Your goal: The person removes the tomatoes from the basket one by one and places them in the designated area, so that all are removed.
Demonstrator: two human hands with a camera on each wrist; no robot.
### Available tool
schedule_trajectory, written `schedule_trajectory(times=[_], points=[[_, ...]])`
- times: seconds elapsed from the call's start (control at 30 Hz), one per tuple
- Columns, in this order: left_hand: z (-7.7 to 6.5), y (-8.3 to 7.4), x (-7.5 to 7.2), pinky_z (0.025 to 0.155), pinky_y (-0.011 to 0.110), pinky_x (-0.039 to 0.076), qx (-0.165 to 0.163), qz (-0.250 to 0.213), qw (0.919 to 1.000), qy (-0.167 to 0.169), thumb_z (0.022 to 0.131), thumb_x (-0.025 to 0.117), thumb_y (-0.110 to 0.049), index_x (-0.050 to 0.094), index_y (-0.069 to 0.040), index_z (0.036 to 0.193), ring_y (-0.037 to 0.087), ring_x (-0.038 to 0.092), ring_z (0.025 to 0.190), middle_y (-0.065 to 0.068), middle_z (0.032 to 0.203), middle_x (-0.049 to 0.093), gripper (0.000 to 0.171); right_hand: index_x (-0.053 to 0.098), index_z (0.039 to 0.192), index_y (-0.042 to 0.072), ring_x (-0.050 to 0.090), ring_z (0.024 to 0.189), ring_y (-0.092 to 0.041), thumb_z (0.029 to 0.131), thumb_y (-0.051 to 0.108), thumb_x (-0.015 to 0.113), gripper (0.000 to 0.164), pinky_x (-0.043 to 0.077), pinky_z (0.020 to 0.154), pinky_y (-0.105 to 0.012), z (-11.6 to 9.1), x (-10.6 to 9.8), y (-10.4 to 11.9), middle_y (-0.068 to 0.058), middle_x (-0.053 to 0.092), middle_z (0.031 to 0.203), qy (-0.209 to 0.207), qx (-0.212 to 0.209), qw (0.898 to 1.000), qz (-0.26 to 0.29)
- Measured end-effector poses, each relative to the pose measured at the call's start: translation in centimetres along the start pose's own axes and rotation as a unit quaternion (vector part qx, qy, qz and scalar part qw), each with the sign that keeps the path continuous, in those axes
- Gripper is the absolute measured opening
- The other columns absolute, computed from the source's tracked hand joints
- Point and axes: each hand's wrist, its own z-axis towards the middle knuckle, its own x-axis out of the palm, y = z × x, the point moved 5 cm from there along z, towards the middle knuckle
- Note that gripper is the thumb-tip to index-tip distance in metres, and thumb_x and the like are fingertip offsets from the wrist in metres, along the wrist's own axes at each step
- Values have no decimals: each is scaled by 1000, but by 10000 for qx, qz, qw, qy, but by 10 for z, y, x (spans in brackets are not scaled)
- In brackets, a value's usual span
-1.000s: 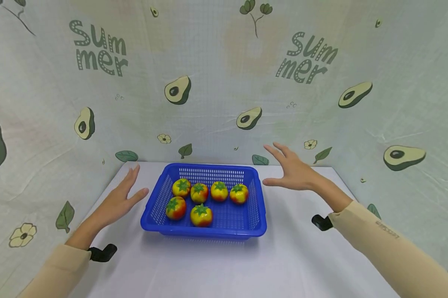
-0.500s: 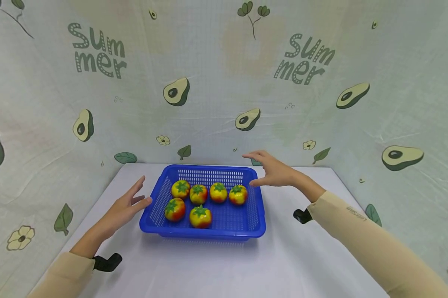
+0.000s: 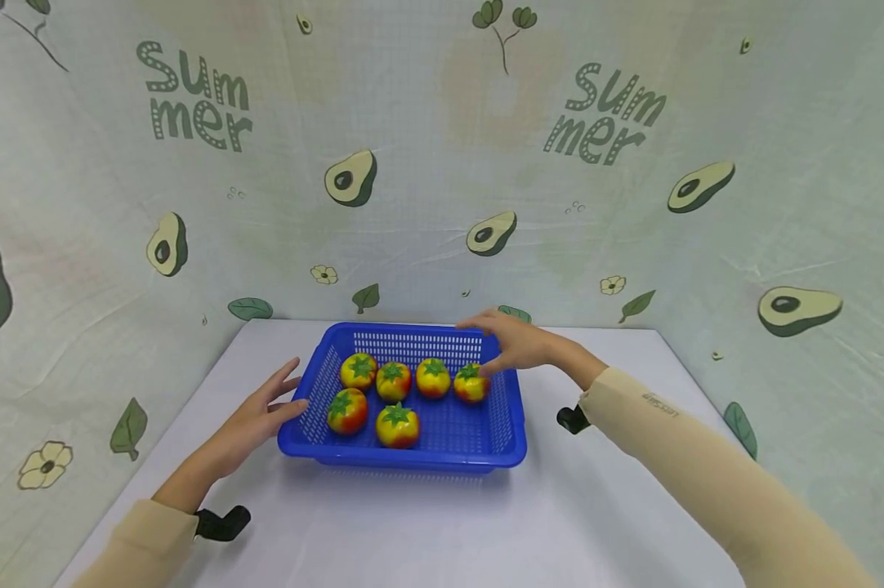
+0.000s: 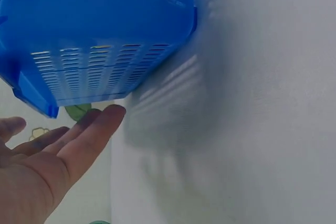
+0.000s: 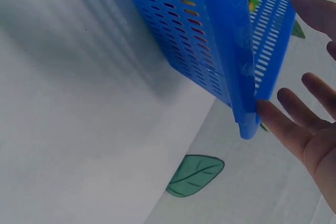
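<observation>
A blue plastic basket with slotted sides stands on the white table, holding several glossy yellow-and-red fruits with green leafy tops, like tomatoes or persimmons. My right hand hovers over the basket's right rim with fingers spread. In the head view its thumb overlaps the top of the rightmost fruit; whether they touch I cannot tell. Beside the left wall, my left hand has its thumb at the rim and its fingers loosely extended. The left wrist view shows that hand just off the basket's slotted side.
A pale cloth printed with avocados and leaves surrounds the white tabletop at the back and both sides. Each wrist carries a black camera mount, one on the left and one on the right.
My right hand has moved left and lower, from beside the basket to above its right end. The left hand has shifted right, up to the basket's left rim. Basket and fruits stay put.
</observation>
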Motion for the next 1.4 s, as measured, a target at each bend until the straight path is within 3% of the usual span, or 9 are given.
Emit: schedule_trajectory(times=[0.17, 0.43, 1.17, 1.4], points=[[-1, 2, 2, 110, 64, 49, -77, -143, 9998, 88, 110, 58, -35, 3, -28, 173, 58, 33, 151, 32, 171, 20, 84, 57, 153, 11, 49, 142, -38, 89, 16, 86, 70, 43, 118, -61, 9, 4, -3, -16, 52, 156, 154, -17, 9997, -204], [0, 2, 4, 108, 61, 52, -127, -313, 9991, 239, 110, 58, -34, 4, -29, 173, 57, 41, 147, 34, 171, 17, 83, 60, 151, 17, 49, 142, -40, 91, 18, 85, 64, 47, 115, -61, 20, 15, -6, -17, 51, 155, 677, 246, 9965, -435], [-2, 6, 7, 113, 65, 45, -91, -596, 9968, 528, 111, 54, -39, 8, -29, 173, 57, 34, 151, 33, 172, 16, 77, 69, 140, 23, 45, 147, -35, 89, 17, 88, 54, 41, 121, -58, 38, 43, -15, -12, 50, 158, 1519, 574, 9841, -713], [-4, 6, 8, 113, 66, 44, -206, -569, 9969, 497, 112, 53, -38, 7, -30, 173, 58, 32, 152, 32, 172, 15, 77, 70, 139, 21, 47, 144, -32, 91, 14, 85, 50, 40, 123, -54, 39, 50, -13, -10, 57, 153, 1634, 455, 9803, -1016]])
